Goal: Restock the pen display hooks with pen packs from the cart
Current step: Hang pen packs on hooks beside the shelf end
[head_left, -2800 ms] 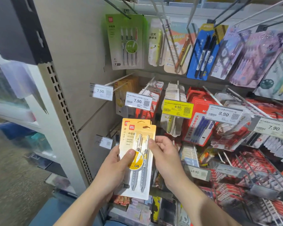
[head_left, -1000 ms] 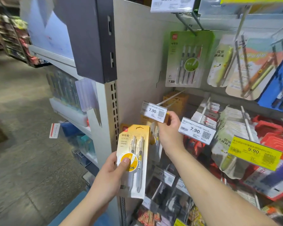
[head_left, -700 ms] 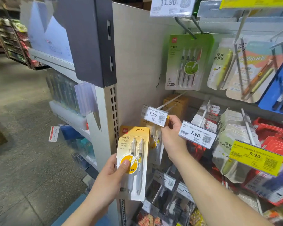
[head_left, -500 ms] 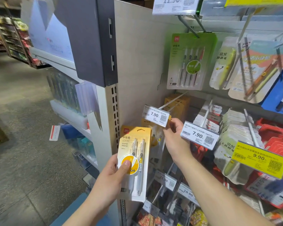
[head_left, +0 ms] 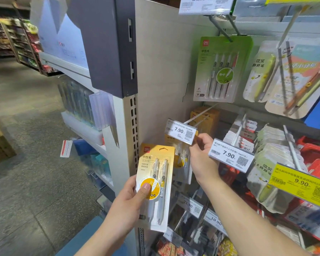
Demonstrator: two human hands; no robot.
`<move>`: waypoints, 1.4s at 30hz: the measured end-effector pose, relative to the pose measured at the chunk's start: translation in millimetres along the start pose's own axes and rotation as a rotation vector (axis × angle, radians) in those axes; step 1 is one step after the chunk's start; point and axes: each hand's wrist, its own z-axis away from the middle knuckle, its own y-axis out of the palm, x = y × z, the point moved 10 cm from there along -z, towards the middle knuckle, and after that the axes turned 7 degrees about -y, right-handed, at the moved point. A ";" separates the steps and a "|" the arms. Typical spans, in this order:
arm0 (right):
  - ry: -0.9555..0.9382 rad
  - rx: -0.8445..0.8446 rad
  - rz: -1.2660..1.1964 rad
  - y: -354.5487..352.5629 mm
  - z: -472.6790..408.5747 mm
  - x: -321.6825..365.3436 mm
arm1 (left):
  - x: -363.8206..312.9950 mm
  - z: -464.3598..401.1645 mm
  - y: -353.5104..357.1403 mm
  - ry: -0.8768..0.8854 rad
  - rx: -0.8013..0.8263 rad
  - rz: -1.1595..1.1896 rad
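My left hand (head_left: 129, 204) grips a yellow two-pen pack (head_left: 155, 183) upright in front of the shelf post, thumb on its round yellow sticker. My right hand (head_left: 201, 156) pinches the top of a second yellow pen pack (head_left: 181, 159) just under the 7.90 price tag (head_left: 181, 131) at the tip of a white display hook (head_left: 201, 113). That second pack hangs mostly behind the tag and my fingers. More yellow packs (head_left: 207, 117) sit at the back of the same hook.
A green four-pen pack (head_left: 220, 71) hangs above. To the right, hooks carry white packs (head_left: 246, 133), pouches (head_left: 277, 150) and red packs (head_left: 318, 157), with another 7.90 tag (head_left: 231, 156) and a yellow 9.90 tag (head_left: 301, 183). The perforated shelf post (head_left: 129, 137) stands at left, aisle floor beyond.
2.8 s ago both hands held the yellow packs together. Since then my right hand has taken one pack up to the 7.90 hook; in the last second it has barely moved.
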 end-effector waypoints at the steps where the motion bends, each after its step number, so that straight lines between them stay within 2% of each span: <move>1: -0.004 -0.009 0.009 0.3 0.0 -0.2 | -0.5 1.0 1.3 -0.003 0.008 -0.004; 12: 0.026 -0.199 0.095 -10.0 -25.5 -36.2 | -7.2 6.1 -2.6 0.036 -0.022 -0.015; 17: -0.031 -0.279 0.269 -21.7 -44.6 -33.0 | -3.7 6.4 -2.8 0.024 -0.025 -0.024; 23: 0.046 -0.252 0.376 -26.7 -57.4 -45.2 | -5.0 7.3 -2.7 0.019 -0.027 -0.012; 34: 0.084 -0.329 0.431 -30.8 -58.4 -53.7 | -5.4 10.2 -4.5 0.008 -0.030 -0.016; 42: 0.077 -0.248 0.404 -19.8 -66.0 -58.4 | -6.4 16.2 -1.6 0.011 -0.022 -0.005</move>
